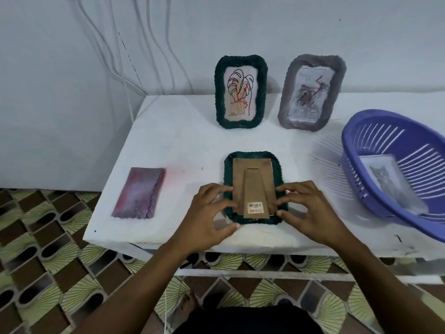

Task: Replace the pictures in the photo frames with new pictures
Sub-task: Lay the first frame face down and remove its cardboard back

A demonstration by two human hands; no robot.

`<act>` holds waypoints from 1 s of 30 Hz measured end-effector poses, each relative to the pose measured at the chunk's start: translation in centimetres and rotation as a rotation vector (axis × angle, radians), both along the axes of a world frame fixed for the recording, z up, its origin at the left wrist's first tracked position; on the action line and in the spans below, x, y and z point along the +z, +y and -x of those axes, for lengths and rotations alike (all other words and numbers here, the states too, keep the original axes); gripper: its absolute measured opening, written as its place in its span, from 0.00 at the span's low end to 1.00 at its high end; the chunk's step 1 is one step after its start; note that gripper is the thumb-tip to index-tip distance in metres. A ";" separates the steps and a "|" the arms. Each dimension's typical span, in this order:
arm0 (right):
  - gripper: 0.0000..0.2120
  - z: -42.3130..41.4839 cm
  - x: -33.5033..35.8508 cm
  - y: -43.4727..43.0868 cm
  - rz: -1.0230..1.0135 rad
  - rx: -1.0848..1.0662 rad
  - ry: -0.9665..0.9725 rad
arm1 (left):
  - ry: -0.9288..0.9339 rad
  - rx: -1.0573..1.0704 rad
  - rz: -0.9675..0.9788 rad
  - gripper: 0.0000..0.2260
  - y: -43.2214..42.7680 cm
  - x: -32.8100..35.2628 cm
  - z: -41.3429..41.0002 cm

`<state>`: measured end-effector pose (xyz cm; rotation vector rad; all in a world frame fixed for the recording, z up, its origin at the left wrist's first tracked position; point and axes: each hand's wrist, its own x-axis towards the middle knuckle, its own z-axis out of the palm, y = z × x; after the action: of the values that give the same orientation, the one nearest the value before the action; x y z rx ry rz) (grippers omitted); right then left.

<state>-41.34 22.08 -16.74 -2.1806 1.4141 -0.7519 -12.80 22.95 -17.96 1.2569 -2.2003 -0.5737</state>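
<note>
A dark green woven photo frame point(254, 156) lies face down at the table's front middle, its brown cardboard backing point(252, 179) and stand facing up. My left hand point(212, 213) pinches the backing's left edge with its fingertips. My right hand point(305, 208) pinches the right edge the same way. Behind it a second green frame point(240, 92) stands upright with a leaf drawing. A grey frame point(310, 92) with a scribbled picture stands to its right. A cat picture point(390, 179) lies in the purple basket point(375, 131).
A pink-purple cloth point(140, 191) lies folded on the left of the white table point(173, 131). The basket takes up the right side and hangs over the front edge. White cables point(134, 56) run down the wall at the back left. Patterned floor shows below.
</note>
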 end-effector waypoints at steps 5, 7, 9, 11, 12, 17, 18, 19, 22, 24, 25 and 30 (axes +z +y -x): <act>0.16 0.1 -0.4 1.8 0.002 -0.003 0.016 | -0.012 -0.010 0.098 0.15 0.6 -0.4 0.2; 0.15 -0.1 -0.5 1.9 0.004 -0.020 0.003 | 0.020 -0.001 0.071 0.15 0.5 -0.4 0.2; 0.15 -0.2 -0.5 1.7 -0.008 -0.036 -0.015 | 0.090 0.005 0.017 0.14 0.2 -0.4 0.2; 0.14 -0.2 -0.6 1.7 -0.017 -0.033 -0.027 | 0.163 0.012 -0.029 0.13 0.2 -0.4 0.2; 0.13 -0.2 -0.7 1.7 -0.016 -0.030 -0.029 | 0.187 0.014 -0.038 0.13 0.1 -0.5 0.3; 0.12 -0.3 -0.8 1.9 0.003 -0.026 -0.026 | 0.216 0.017 -0.049 0.10 -0.1 -0.6 0.3; 0.12 -0.3 -0.7 2.0 0.005 -0.026 -0.027 | 0.216 0.017 -0.049 0.10 -0.1 -0.6 0.3; 0.12 -0.3 -0.7 2.0 0.006 -0.027 -0.029 | 0.217 0.017 -0.049 0.10 -0.1 -0.6 0.3; 0.10 -0.4 -0.7 2.3 0.017 -0.026 -0.021 | 0.218 0.014 -0.052 0.09 0.0 -0.5 0.3; 0.10 -0.4 -0.7 2.4 0.018 -0.023 -0.023 | 0.214 0.013 -0.063 0.10 0.1 -0.4 0.2; 0.11 -0.4 -0.6 2.4 0.011 -0.018 -0.026 | 0.211 0.013 -0.075 0.11 0.1 -0.2 0.2; 0.17 0.1 0.5 1.6 -0.083 -0.063 -0.123 | 0.201 0.112 -0.204 0.20 -0.8 1.9 1.3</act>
<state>-41.46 23.71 -16.21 -2.0010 1.4311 -0.8199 -14.07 22.14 -16.02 1.3518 -1.9318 -0.8575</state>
